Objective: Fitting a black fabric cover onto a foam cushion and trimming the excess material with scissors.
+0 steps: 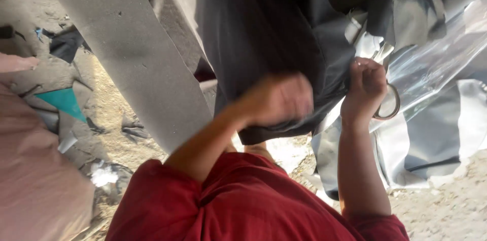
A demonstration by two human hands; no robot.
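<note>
Left hand (276, 100) is blurred, curled into a loose fist w/ fingers together, pressed on the lower edge of a black cloth (264, 33); can't tell if it actually pinches the fabric. Cloth is matte, soft, folded, hanging in a broad sheet above both hands.

Right hand (366, 86) is closed, fingers (361, 67) bunched tight on the cloth's right edge. Scissors (388, 100) sit just right of those fingers: round metal loop handle below the knuckles, pale blade part above, partly hidden by the hand. Can't tell whether the hand grips them too.

Right of the fingers: clear plastic sheet (436, 63), glossy, crinkled, w/ glare. Under it, grey sheet (436, 139), smooth, flat panels w/ white edges, lying on the ground.

Left of the fingers: foam strip (132, 53), grey, thick, matte, long slanted band. Further left, teal scrap (63, 101), small triangle, flat. Pink cloth (35, 185) at far left, soft, pale. Ground (446, 210) is sandy, rough, sunlit, strewn w/ dark offcuts.

Red sleeves (243, 205) below both hands, woven fabric, creased.
</note>
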